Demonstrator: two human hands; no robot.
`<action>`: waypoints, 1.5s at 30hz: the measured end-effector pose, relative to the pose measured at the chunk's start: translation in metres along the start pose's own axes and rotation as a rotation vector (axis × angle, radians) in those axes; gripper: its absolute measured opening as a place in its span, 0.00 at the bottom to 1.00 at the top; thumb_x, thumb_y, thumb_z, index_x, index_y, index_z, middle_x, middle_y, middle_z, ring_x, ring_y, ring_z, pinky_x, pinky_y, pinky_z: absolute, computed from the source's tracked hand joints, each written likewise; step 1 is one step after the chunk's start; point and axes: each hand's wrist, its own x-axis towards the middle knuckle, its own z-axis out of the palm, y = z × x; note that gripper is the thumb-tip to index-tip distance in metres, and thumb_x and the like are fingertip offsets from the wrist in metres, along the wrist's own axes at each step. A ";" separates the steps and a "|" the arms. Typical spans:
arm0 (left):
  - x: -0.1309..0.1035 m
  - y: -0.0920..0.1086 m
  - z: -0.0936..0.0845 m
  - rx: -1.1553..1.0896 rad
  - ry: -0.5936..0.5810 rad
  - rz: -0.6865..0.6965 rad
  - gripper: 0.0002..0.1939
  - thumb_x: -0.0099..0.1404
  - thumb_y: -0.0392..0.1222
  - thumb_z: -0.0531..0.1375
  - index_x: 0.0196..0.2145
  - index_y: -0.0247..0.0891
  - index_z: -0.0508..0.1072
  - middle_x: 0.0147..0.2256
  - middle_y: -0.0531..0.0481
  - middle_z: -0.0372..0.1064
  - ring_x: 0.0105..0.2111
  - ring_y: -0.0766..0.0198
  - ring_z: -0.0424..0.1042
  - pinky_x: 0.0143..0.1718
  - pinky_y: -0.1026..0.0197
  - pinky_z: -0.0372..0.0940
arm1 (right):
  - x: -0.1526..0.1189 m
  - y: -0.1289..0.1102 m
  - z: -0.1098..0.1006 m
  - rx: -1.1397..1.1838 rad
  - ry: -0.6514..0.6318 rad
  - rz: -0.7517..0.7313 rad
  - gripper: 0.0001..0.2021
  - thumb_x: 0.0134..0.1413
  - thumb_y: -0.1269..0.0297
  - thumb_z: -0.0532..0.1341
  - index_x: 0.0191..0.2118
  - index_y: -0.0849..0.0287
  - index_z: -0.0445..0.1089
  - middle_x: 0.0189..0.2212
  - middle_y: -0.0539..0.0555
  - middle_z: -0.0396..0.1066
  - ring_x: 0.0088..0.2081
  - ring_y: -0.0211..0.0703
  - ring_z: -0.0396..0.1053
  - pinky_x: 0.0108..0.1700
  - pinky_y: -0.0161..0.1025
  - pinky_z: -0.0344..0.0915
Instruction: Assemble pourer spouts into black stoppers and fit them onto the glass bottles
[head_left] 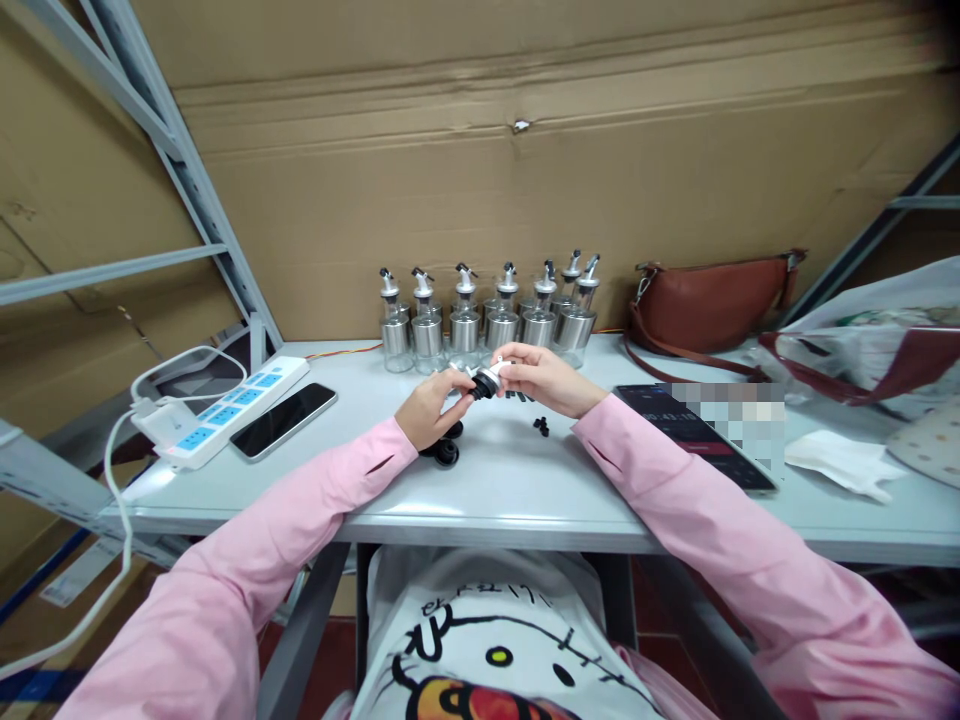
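Observation:
Between my two hands, above the middle of the table, is a silver pourer top with a black ribbed stopper (484, 384). My left hand (436, 404) pinches its black end. My right hand (541, 376) grips the silver end with thumb and fingers. Black round parts (447, 452) lie on the table below my left hand, partly hidden by it. Several small black pieces (541, 427) lie below my right hand. Behind my hands stand several glass and steel bottles (466, 325) with pourer tops, upright in rows.
On the left of the table (480, 505) are a white power strip (232, 410) with cables and a phone (284, 422). A brown bag (716, 300), a large dark phone (686, 435), a white tissue (844, 462) and a plastic bag (885, 345) are on the right.

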 end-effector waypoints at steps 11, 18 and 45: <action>0.003 0.002 0.001 -0.054 -0.244 0.023 0.24 0.69 0.39 0.43 0.61 0.38 0.46 0.54 0.39 0.56 0.54 0.56 0.58 0.53 0.53 0.59 | 0.001 0.003 -0.001 -0.043 -0.057 0.047 0.12 0.42 0.63 0.67 0.34 0.60 0.68 0.20 0.46 0.68 0.24 0.35 0.68 0.29 0.35 0.61; 0.002 0.004 0.000 -0.071 -0.222 0.004 0.21 0.69 0.42 0.41 0.58 0.34 0.51 0.50 0.38 0.59 0.50 0.57 0.61 0.50 0.55 0.60 | 0.001 0.004 0.001 -0.069 -0.055 0.043 0.14 0.41 0.60 0.68 0.33 0.61 0.68 0.21 0.47 0.70 0.24 0.35 0.70 0.28 0.34 0.60; -0.001 0.002 0.001 0.095 -0.169 -0.033 0.18 0.66 0.33 0.43 0.53 0.36 0.54 0.48 0.41 0.64 0.45 0.58 0.65 0.43 0.58 0.58 | 0.003 0.009 0.006 0.022 -0.068 0.022 0.12 0.43 0.63 0.67 0.34 0.60 0.68 0.22 0.47 0.70 0.26 0.35 0.70 0.37 0.38 0.67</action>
